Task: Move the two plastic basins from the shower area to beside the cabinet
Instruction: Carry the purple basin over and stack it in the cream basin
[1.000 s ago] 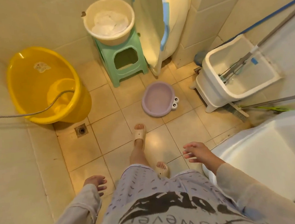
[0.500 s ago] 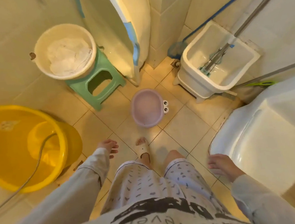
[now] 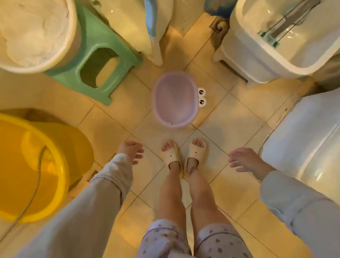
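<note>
A small purple basin [image 3: 173, 99] with cartoon eyes on its right rim sits on the tiled floor just ahead of my feet. A cream basin [image 3: 23, 32] holding white cloth rests on a green stool [image 3: 95, 59] at the upper left. My left hand [image 3: 131, 150] hangs open to the left of my slippers, below and left of the purple basin. My right hand [image 3: 242, 159] hangs open on the right, fingers spread, near the toilet. Neither hand touches a basin.
A large yellow tub [image 3: 24, 168] with a metal hose [image 3: 33, 194] across it fills the left. A white mop bucket [image 3: 276, 37] stands at the upper right, a white toilet [image 3: 318, 146] at the right. A cream upright tub [image 3: 132, 19] leans behind the stool.
I have stepped forward and both feet now stand together; the purple basin is closer and the view tilts further down. Both hands stay empty at my sides.
</note>
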Demonstrator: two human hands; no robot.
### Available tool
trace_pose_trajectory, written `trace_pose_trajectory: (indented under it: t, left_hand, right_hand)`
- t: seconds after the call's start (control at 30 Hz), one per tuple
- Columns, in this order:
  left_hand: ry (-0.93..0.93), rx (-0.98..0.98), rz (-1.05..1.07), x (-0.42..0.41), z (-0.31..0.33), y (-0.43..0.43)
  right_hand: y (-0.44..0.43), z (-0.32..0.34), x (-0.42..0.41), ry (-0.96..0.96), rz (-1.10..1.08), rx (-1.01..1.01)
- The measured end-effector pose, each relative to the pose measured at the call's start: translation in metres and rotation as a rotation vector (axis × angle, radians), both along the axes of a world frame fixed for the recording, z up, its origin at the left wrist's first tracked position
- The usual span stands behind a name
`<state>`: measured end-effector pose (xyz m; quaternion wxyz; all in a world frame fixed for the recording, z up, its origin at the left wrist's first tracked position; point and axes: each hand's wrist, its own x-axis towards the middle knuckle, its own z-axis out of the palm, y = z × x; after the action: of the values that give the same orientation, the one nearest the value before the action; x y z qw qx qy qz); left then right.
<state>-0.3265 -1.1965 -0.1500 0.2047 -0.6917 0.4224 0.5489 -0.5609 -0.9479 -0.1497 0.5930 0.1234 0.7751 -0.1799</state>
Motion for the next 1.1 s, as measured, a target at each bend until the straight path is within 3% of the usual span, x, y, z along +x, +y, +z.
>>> trace_pose_trajectory:
  t: [0.27,0.5,0.67,0.87,1.1]
  left_hand:
    - [-0.004,-0.073,0.011,-0.042,-0.195,-0.037]
    - [-0.097,-0.148,-0.065,-0.072,-0.353,-0.056]
    - [-0.112,-0.200,0.018,-0.080,-0.423,-0.059]
    - [0.082,-0.033,0.257,-0.081,-0.409,-0.047]
    - [0.065,0.115,0.363,-0.066,-0.274,-0.014]
  right_hand:
    - [-0.081,-0.178,-0.026,-0.012,-0.002,-0.004]
    - [-0.111,-0.350,-0.030,0.037,-0.239,-0.027]
    - [-0.114,-0.430,-0.022,-0.116,-0.369,-0.076]
    - [-0.111,-0.426,-0.018,-0.158,-0.593,-0.195]
    - [-0.082,-0.282,-0.021,-0.210,-0.648,-0.113]
